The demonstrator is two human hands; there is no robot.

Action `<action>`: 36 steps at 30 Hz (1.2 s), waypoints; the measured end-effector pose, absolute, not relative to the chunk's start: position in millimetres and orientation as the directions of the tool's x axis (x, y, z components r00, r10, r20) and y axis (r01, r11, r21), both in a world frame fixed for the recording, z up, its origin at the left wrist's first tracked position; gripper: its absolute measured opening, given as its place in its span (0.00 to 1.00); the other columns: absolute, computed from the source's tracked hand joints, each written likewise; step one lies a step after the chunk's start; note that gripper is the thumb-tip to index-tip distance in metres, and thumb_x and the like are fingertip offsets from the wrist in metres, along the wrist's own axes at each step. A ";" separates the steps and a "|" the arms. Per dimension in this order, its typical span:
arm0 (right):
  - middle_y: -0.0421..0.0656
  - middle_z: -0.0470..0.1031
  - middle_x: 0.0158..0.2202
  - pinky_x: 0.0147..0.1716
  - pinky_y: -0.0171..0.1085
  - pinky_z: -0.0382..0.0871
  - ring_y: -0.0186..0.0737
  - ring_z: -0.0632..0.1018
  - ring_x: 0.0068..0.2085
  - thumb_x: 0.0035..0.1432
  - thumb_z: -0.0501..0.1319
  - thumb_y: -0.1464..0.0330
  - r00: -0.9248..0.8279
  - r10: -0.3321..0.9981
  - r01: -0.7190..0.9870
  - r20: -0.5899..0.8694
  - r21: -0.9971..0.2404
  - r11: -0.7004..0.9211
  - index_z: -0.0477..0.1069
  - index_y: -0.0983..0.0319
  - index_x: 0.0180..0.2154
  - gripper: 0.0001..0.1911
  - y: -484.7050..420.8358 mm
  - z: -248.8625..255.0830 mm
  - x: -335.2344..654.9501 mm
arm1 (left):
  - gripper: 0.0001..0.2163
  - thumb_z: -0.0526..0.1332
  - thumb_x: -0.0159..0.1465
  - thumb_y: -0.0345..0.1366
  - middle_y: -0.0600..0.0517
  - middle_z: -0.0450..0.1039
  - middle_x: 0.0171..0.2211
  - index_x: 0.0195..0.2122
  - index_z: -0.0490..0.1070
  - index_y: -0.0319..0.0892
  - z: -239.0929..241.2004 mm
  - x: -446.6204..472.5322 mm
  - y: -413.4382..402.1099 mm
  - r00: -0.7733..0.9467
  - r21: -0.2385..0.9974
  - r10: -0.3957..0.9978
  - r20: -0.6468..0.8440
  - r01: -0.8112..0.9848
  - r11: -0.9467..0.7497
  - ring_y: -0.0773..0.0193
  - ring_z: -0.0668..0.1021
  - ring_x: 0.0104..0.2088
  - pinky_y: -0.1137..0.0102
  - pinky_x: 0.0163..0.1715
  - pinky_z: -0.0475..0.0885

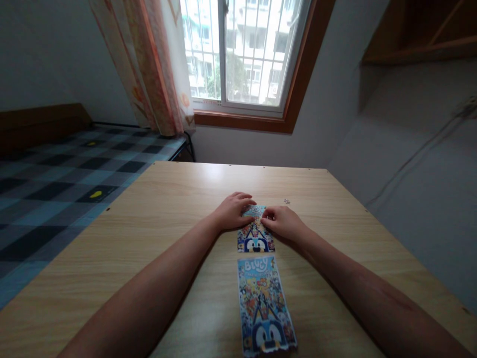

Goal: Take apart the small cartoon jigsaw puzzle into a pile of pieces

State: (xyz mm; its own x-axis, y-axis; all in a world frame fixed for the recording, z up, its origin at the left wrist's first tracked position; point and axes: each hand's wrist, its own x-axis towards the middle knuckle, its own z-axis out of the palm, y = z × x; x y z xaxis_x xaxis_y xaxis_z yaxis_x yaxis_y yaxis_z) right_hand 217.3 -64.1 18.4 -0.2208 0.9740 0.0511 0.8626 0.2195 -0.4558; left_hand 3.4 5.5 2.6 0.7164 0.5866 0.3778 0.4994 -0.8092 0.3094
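Observation:
A small jigsaw puzzle (256,243) with a blue cartoon dog's face lies flat on the table, between my two hands. My left hand (235,211) rests along its upper left side, with the fingers stretched out over the edge and top of the picture. At the right edge, my right hand (283,222) has its thumb and forefinger pinched together, touching the puzzle. Whatever may be between those fingertips is too small to make out. Nearer to me lies a printed picture sheet (263,303) with the same dog and "Bluey" lettering. Just beyond my right hand sits a loose jigsaw piece (286,201).
The light wooden table (179,199) reaches toward a barred window (253,54) with a patterned curtain (149,64). To the left stands a bed (74,184) with a checked cover. A wooden shelf (421,49) hangs at the upper right, with a cable (413,154) along the wall.

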 end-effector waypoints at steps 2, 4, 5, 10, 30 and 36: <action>0.41 0.79 0.31 0.29 0.32 0.57 0.35 0.75 0.31 0.58 0.61 0.62 -0.220 0.974 0.866 0.061 -0.447 0.224 0.78 0.59 0.34 0.10 -64.5 18.4 217.1 | 0.20 0.66 0.59 0.45 0.45 0.72 0.56 0.51 0.75 0.46 2.5 3.5 5.6 0.715 0.305 0.588 0.378 0.504 -0.808 0.52 0.71 0.58 0.56 0.60 0.65; 0.40 0.78 0.30 0.29 0.32 0.56 0.34 0.74 0.30 0.59 0.61 0.62 -0.214 0.974 0.870 0.079 -0.438 0.227 0.77 0.59 0.33 0.09 -65.0 17.6 217.1 | 0.20 0.66 0.59 0.45 0.45 0.72 0.56 0.51 0.75 0.46 2.7 3.7 5.6 0.713 0.302 0.591 0.377 0.508 -0.807 0.52 0.71 0.58 0.56 0.60 0.65; 0.39 0.78 0.30 0.29 0.32 0.55 0.34 0.73 0.30 0.58 0.61 0.62 -0.209 0.974 0.872 0.087 -0.435 0.226 0.77 0.59 0.33 0.09 -65.3 16.9 217.0 | 0.20 0.66 0.59 0.45 0.45 0.72 0.56 0.51 0.75 0.45 2.9 3.8 5.5 0.714 0.302 0.591 0.375 0.509 -0.806 0.52 0.71 0.58 0.56 0.60 0.65; 0.38 0.76 0.28 0.27 0.31 0.54 0.33 0.72 0.29 0.57 0.63 0.62 -0.196 0.974 0.861 0.112 -0.455 0.226 0.74 0.58 0.35 0.07 -66.6 11.9 215.9 | 0.20 0.66 0.59 0.45 0.46 0.72 0.56 0.51 0.74 0.46 4.2 4.0 5.3 0.721 0.292 0.592 0.361 0.515 -0.806 0.52 0.71 0.58 0.56 0.60 0.65; 0.41 0.80 0.37 0.33 0.32 0.64 0.35 0.76 0.34 0.60 0.60 0.65 0.135 0.972 0.857 0.192 -0.515 -0.017 0.79 0.58 0.47 0.15 -7.8 -10.3 319.2 | 0.34 0.59 0.60 0.59 0.43 0.61 0.65 0.63 0.64 0.46 6.8 22.2 -10.7 0.568 0.199 0.804 0.175 0.779 -0.594 0.46 0.64 0.65 0.50 0.64 0.58; 0.44 0.77 0.40 0.34 0.31 0.64 0.34 0.74 0.35 0.62 0.59 0.65 -0.111 0.973 0.900 0.202 -0.395 0.185 0.79 0.58 0.49 0.16 -9.2 -4.2 323.2 | 0.34 0.60 0.59 0.60 0.44 0.61 0.66 0.63 0.64 0.47 5.6 23.0 -8.8 0.561 0.199 0.814 0.153 0.789 -0.581 0.46 0.63 0.65 0.51 0.65 0.57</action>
State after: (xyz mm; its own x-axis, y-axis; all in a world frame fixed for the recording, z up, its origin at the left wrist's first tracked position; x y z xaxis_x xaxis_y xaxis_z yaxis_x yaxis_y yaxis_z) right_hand 323.2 -9.2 -4.2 -0.1113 0.9731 0.2016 0.8998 0.1848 -0.3952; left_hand 23.0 -8.8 5.6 0.5608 0.8137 0.1530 0.7891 -0.5812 0.1988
